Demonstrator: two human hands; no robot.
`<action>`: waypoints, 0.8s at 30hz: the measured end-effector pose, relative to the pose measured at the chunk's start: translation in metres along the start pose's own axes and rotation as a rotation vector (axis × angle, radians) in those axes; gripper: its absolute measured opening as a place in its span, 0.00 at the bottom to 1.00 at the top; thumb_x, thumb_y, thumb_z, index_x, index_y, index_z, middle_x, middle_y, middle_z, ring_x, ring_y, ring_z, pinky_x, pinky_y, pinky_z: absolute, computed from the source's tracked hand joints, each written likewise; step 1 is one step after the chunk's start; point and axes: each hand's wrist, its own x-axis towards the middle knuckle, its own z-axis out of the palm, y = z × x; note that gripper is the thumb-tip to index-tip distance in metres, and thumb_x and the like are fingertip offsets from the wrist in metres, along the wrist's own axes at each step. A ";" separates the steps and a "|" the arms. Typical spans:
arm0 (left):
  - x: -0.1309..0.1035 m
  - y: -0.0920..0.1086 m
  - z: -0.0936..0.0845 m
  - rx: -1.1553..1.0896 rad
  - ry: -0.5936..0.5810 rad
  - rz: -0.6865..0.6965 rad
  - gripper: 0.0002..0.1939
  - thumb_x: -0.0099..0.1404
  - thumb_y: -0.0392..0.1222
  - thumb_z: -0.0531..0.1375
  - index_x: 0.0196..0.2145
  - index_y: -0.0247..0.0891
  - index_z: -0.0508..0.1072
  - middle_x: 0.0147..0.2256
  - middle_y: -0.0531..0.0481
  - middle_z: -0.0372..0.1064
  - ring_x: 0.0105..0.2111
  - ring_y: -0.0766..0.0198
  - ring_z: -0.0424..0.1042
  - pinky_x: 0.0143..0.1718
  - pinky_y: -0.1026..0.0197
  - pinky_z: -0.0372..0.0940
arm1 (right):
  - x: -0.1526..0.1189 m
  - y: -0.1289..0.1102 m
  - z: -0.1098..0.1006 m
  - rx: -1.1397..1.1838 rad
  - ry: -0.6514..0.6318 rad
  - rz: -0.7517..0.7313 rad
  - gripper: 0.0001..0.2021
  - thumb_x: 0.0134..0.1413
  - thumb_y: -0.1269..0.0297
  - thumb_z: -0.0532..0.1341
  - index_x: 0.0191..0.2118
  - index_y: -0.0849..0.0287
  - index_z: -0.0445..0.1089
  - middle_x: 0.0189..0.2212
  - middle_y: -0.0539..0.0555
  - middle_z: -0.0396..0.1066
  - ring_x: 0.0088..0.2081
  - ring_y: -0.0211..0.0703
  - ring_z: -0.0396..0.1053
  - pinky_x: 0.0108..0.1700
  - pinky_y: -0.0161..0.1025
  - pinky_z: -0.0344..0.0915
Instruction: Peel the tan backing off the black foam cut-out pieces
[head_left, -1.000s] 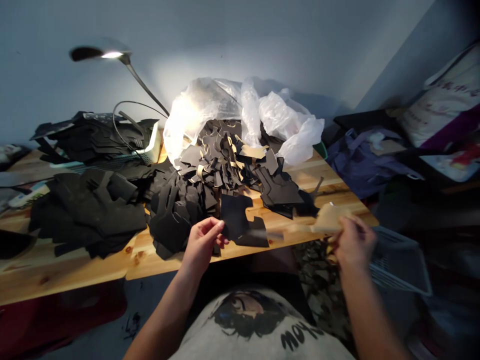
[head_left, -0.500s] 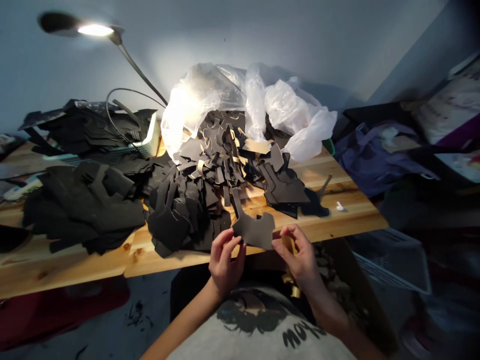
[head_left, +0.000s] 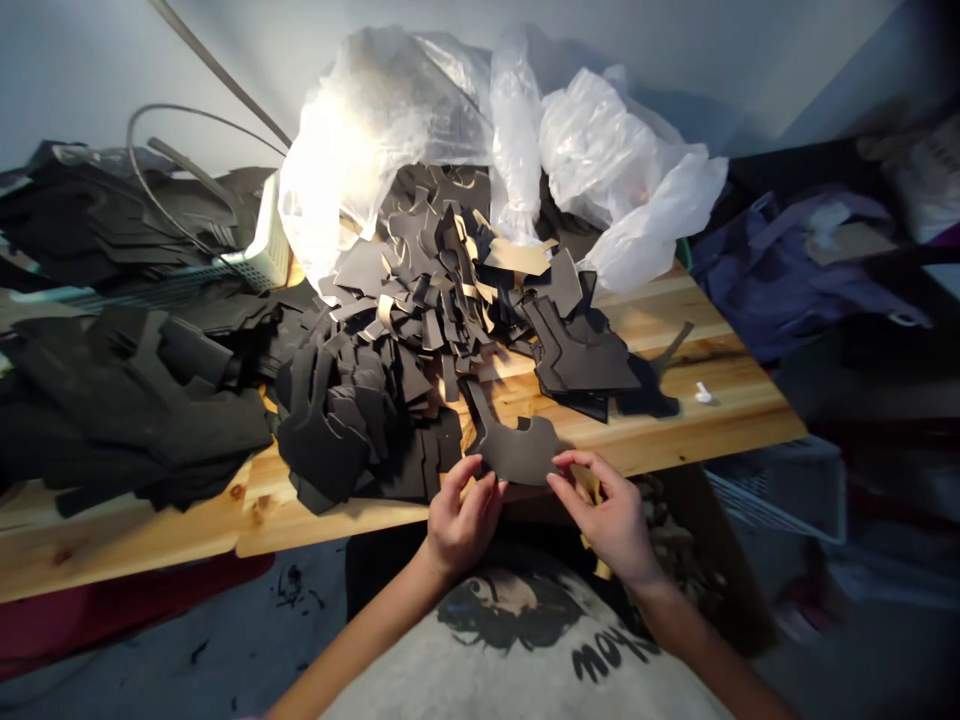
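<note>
A flat black cut piece (head_left: 519, 455) with a long arm at its upper left hangs over the table's front edge, held between both hands. My left hand (head_left: 465, 515) pinches its lower left corner. With thumb and forefinger, my right hand (head_left: 607, 510) grips the right edge. A tan strip (head_left: 592, 485) shows at my right palm and dangles below it. Left of the held piece lies a stack of black pieces (head_left: 330, 430). Behind it is a heap of small black and tan scraps (head_left: 450, 290). More black pieces (head_left: 581, 350) are stacked to the right.
White plastic bags (head_left: 420, 110) stand at the back against the wall. A large black pile (head_left: 127, 400) and a basket (head_left: 270, 240) are on the left. A small white object (head_left: 703, 394) lies on the wooden table (head_left: 720, 430). Below right are a box of scraps (head_left: 682, 550) and a white crate (head_left: 780, 490).
The view has moved closer and tipped down, and the lamp head has left the frame. Both hands still hold the black piece, whose lower edge now looks more curved.
</note>
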 end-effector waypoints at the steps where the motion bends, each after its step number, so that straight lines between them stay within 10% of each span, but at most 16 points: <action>1: 0.000 0.000 0.000 0.008 -0.019 -0.007 0.06 0.67 0.31 0.65 0.42 0.31 0.74 0.49 0.38 0.68 0.45 0.60 0.76 0.45 0.64 0.77 | 0.000 0.002 0.001 -0.020 0.003 -0.004 0.06 0.61 0.62 0.66 0.42 0.55 0.74 0.32 0.49 0.76 0.31 0.38 0.74 0.36 0.32 0.71; 24: 0.002 -0.006 -0.007 0.079 -0.179 -0.051 0.05 0.67 0.30 0.64 0.41 0.31 0.73 0.48 0.39 0.68 0.42 0.61 0.78 0.42 0.65 0.79 | 0.015 0.002 0.004 -0.227 -0.134 -0.111 0.11 0.65 0.69 0.61 0.50 0.60 0.76 0.39 0.56 0.79 0.38 0.44 0.79 0.42 0.37 0.74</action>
